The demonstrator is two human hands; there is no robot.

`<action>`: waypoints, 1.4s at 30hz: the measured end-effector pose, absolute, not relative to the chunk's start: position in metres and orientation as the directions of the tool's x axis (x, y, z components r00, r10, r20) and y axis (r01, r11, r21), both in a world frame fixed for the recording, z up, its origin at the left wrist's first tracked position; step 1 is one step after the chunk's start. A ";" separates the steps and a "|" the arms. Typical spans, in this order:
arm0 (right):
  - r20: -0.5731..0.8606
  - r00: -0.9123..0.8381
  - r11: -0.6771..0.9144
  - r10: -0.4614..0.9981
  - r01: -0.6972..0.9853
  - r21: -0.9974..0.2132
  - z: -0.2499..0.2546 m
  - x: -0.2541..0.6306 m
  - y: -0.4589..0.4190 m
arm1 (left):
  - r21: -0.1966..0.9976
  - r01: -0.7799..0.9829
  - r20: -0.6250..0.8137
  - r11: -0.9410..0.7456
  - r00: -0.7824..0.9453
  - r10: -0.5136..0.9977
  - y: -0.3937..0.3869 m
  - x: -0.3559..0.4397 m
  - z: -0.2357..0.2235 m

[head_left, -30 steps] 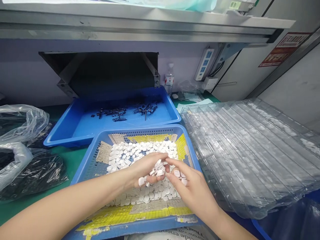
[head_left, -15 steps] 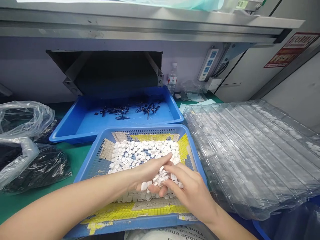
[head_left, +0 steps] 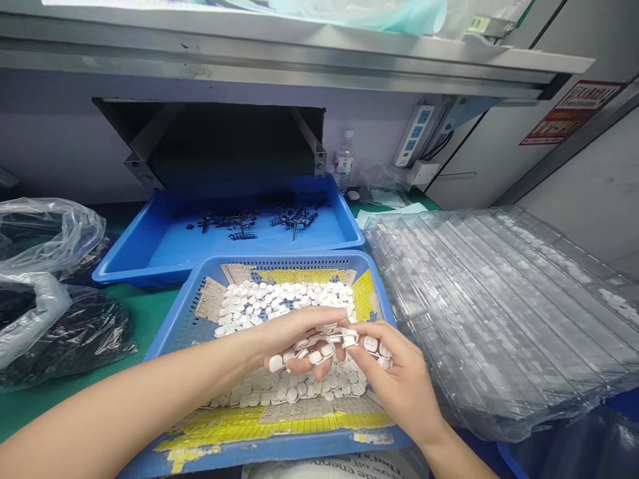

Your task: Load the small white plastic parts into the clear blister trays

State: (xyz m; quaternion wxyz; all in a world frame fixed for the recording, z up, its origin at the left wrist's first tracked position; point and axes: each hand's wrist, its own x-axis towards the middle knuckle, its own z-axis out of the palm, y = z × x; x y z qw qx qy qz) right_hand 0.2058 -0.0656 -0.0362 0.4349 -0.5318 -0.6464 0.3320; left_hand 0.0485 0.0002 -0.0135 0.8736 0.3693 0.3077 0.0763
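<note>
Appears to be at the stage of working white pieces (head_left: 327,350) between both hands, with direction of transfer unclear. Cups several loosely in the left hand (head_left: 297,327), with fingers half curled; seems to pinch one between thumb and forefinger of the right hand (head_left: 409,380), retaining others behind. Holds all above the blue basket (head_left: 287,451), over many more lying inside. Judged to call next for a steady left palm and a light right pinch.
</note>
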 end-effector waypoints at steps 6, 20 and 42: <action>0.002 0.060 -0.009 0.998 0.183 -0.983 -0.033 0.208 -0.062 | 0.708 0.032 -0.444 0.706 0.797 0.409 0.001 0.046 -0.018; -0.409 -0.223 -0.465 0.885 -0.379 -0.800 -0.032 0.209 -0.051 | 0.666 0.032 -0.446 0.746 0.819 0.362 0.000 0.045 -0.014; -0.393 -0.136 -0.415 0.910 -0.255 -0.873 -0.025 0.197 -0.049 | 0.799 0.198 -0.542 0.567 0.645 0.539 -0.011 0.051 -0.007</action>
